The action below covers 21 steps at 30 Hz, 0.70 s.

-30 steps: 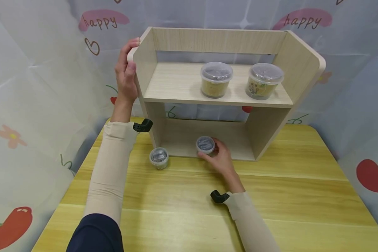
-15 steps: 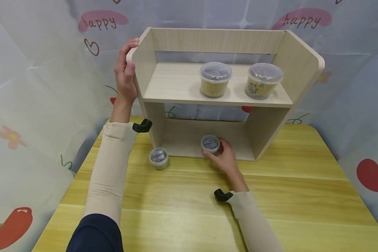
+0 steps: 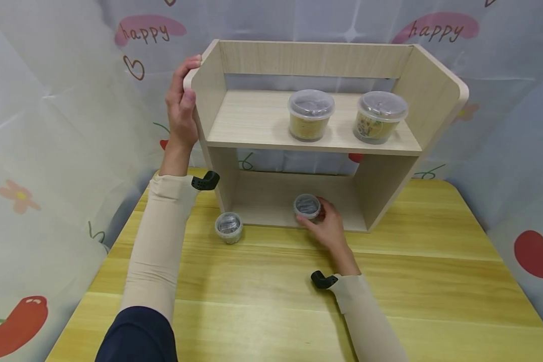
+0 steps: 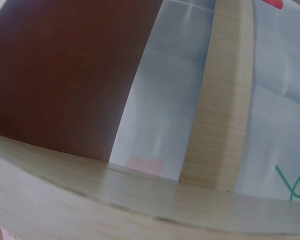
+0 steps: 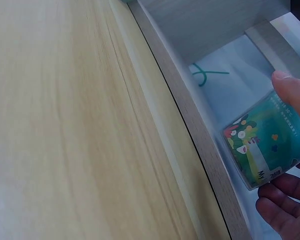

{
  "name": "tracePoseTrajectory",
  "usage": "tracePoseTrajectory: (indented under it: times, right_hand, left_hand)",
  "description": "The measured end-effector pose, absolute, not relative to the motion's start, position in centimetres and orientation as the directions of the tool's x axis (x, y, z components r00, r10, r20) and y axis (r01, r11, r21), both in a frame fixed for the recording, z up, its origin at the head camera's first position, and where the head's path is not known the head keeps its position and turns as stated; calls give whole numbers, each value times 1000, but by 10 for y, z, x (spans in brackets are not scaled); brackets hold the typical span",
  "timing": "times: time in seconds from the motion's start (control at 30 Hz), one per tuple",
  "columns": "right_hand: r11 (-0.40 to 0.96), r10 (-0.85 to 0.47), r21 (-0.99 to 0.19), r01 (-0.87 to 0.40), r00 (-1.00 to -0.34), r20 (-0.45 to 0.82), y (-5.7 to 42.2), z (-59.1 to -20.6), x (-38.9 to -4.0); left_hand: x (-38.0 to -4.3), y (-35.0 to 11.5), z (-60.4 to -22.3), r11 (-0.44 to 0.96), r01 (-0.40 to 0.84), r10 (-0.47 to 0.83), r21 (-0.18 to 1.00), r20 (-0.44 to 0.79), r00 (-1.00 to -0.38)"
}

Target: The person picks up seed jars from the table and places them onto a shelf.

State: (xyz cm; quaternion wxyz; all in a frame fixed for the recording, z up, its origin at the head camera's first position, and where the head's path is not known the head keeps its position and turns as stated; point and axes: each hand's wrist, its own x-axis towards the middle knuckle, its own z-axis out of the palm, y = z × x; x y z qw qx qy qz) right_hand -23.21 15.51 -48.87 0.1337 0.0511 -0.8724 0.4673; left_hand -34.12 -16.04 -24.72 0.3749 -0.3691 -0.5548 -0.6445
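In the head view, my left hand [image 3: 182,113] grips the left side panel of a pale wooden two-tier shelf [image 3: 314,59], fingertips over its upper edge. My right hand [image 3: 330,229] holds a small clear-lidded plastic tub [image 3: 307,205] at the front of the lower tier. The right wrist view shows the thumb and fingers around this tub [image 5: 267,142], which has a green printed label. Whether its base touches the board cannot be made out. A similar tub [image 3: 229,227] stands on the table by the shelf's left front corner.
Two larger lidded tubs, one at the middle [image 3: 310,114] and one at the right [image 3: 380,116], stand on the upper tier. The shelf stands on a yellow wooden table [image 3: 262,306]. Behind hangs a printed curtain [image 3: 72,100]. The shelf's right panel [image 3: 430,95] rises beside the right tub.
My right hand has shifted the small tub a little to the right along the lower tier. The left hand stays on the side panel.
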Motion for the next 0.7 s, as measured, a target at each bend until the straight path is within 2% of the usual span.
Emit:
tracePoseTrajectory:
  times: [0.7]
  right_hand:
    - [574, 63, -803, -163, -968, 241, 163, -490, -234]
  left_hand:
    - [-344, -161, -250, -95, 896, -72, 435, 894, -442]
